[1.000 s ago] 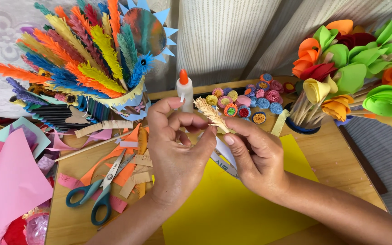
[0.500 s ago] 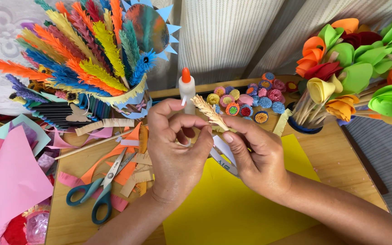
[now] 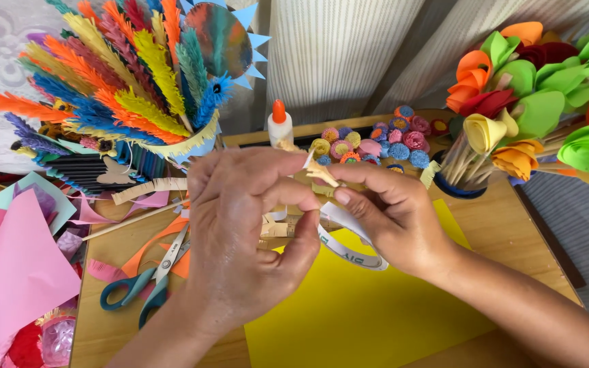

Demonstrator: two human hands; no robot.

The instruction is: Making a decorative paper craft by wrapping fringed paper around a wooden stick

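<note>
My left hand (image 3: pixel 240 238) and my right hand (image 3: pixel 390 218) meet over the wooden table (image 3: pixel 506 232), both pinching a thin tan fringed paper strip (image 3: pixel 322 172) between fingertips. The strip's fringed end sticks up between the two thumbs. A white strip-like tool (image 3: pixel 349 247) curves under my right palm; whether the hand grips it I cannot tell. A yellow paper sheet (image 3: pixel 363 313) lies below both hands.
A white glue bottle with an orange cap (image 3: pixel 279 126) stands behind the hands. Teal-handled scissors (image 3: pixel 146 281) lie at left among paper scraps. A colourful paper peacock (image 3: pixel 138 82), small rolled paper flowers (image 3: pixel 376 143), a bouquet of paper flowers (image 3: pixel 533 88) and pink sheets (image 3: pixel 8 272) surround the work spot.
Both hands stayed together on the strip, turning it slightly. The fringed end now pokes out shorter between the fingers, and my left fingers curl more over it.
</note>
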